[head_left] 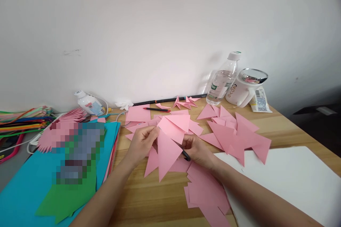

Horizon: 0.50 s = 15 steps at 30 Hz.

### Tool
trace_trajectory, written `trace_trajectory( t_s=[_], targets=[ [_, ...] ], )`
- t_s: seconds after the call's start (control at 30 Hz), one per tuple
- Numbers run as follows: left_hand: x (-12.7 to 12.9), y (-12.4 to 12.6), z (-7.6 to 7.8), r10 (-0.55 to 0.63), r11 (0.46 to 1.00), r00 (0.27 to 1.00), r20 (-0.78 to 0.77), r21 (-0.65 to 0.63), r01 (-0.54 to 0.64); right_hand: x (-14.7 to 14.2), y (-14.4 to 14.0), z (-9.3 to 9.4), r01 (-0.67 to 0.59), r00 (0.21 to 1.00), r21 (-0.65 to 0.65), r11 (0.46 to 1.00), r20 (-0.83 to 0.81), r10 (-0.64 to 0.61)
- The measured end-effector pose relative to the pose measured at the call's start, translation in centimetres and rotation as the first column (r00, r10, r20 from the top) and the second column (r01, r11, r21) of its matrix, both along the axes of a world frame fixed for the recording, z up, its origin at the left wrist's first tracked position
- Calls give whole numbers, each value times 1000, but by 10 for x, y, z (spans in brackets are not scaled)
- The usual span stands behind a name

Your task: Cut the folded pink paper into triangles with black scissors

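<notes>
Head view: the left hand (142, 142) pinches the upper left edge of a pink paper piece (167, 149), a long pointed triangle that hangs tip-down over the wooden table (149, 198). The right hand (195, 149) is closed around black scissors (186, 155), of which only the dark handle loop shows beside the paper; the blades are hidden behind the sheet, so whether they are parted cannot be told.

What could go wrong, as a judgement: the paper is thin and held at one edge only, so it may sag or twist into the blades and the cut could wander off line or tear. The left fingers sit close to where the hidden blades should be, so a nick is possible. Loose cut triangles (234, 134) lie fanned out just right of the hands and a flat stack of pink sheets (205, 191) lies under the right forearm; a sweep of the arm could scatter them.

Materials and shapes: the pink paper is matte, smooth and crisp-edged. Small folded pink stars (185, 103) sit near the wall beside a red pencil (157, 109). A clear plastic water bottle (222, 81) and a glossy white mug (243, 90) stand at the back right. A white sheet (287, 181) covers the right corner; blue and green card (23, 191) lies left, with coloured strips (23, 118) beyond
</notes>
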<state>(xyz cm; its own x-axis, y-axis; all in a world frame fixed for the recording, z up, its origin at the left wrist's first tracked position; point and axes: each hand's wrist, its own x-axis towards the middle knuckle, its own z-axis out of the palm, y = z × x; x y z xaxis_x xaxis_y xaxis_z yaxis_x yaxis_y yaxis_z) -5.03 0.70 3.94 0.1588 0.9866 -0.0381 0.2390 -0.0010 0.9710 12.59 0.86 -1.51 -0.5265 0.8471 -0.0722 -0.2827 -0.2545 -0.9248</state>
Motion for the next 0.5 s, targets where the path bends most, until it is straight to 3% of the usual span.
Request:
trace_trajectory(
  t_s=[0.2, 0.5],
  targets=[
    [3, -3, 1, -48, 999, 998, -50, -18, 47, -2, -3, 12, -64, 997, 58, 996, -35, 66],
    [3, -2, 0, -30, 1000, 997, -67, -10, 29, -1, -4, 14, -82, 995, 60, 995, -60, 85]
  ],
)
